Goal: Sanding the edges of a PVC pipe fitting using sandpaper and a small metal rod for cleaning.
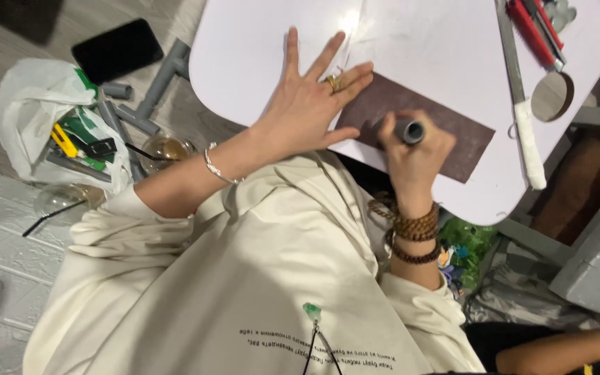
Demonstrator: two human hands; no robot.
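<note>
Right hand (414, 149) clenched around short grey cylindrical tube (409, 130), pressed upright onto dark brown rectangular sheet (446, 132). Left hand (310, 97) spread flat, fingers apart, pinning sheet's near end against white rounded tabletop (272, 42). Beside sheet, long metal file with white-wrapped handle (524, 104). Farther off, red-handled tool (532, 31) and round disc (551, 96).

Clutter around the white bench (258, 42)

A black phone (117, 48) and grey pipe pieces (148, 97) lie on the floor beside a white plastic bag (29, 104) of tools; a long file (522, 90), red-handled cutters (535, 31) and a round disc (552, 96) rest on the bench.
</note>
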